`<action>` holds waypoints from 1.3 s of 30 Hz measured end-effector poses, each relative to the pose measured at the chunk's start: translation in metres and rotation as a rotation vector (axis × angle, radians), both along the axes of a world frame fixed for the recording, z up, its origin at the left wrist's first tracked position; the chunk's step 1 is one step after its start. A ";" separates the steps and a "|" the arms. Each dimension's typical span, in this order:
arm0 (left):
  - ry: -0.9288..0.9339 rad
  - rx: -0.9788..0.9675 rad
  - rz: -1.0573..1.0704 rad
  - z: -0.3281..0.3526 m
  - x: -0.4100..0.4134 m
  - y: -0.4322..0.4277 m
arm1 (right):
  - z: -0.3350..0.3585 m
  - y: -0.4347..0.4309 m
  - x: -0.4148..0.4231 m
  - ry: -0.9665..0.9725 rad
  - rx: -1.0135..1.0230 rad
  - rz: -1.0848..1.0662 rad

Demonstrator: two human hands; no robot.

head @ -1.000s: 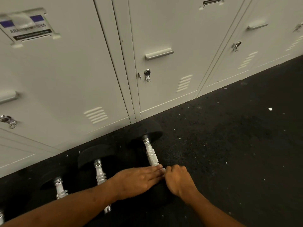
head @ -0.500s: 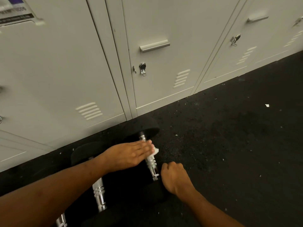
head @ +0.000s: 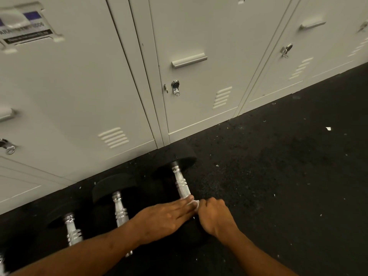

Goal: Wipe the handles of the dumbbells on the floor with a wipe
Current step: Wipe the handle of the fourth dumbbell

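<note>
Dumbbells [head: 119,211] with round black rubber heads and knurled chrome handles lie side by side on the black speckled rubber floor [head: 278,176], in the lower left of the frame, their far heads toward the pale grey metal lockers [head: 199,26]. I count three plainly; a chrome glint [head: 1,264] at the lower left edge may be a fourth. I judge them heavy, rigid and apt to roll, so a head wants steadying while the wipe presses along the bar, where the knurling should give good purchase. One small white wipe [head: 194,204] sits at the near end of the rightmost handle [head: 181,184]. My left hand [head: 165,220] presses it there with fingers straight. My right hand [head: 217,217] is just beside, fingers curled; whether round the wipe or the near head, I cannot tell.
</note>
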State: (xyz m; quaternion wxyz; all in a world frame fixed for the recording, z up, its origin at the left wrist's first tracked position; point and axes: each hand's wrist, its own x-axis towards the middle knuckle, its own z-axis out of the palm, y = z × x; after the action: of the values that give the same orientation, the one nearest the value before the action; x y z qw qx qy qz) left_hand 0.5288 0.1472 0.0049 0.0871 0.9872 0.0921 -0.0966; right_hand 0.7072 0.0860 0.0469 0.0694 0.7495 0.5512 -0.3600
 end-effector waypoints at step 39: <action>-0.434 -1.093 1.621 -0.007 0.057 0.017 | 0.002 0.002 -0.001 0.048 -0.033 -0.059</action>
State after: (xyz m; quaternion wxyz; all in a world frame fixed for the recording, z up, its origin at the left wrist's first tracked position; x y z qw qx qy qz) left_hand 0.5858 0.1638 -0.0021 0.5835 0.4469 0.6623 0.1452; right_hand 0.7067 0.0882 0.0492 0.0575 0.7554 0.5242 -0.3888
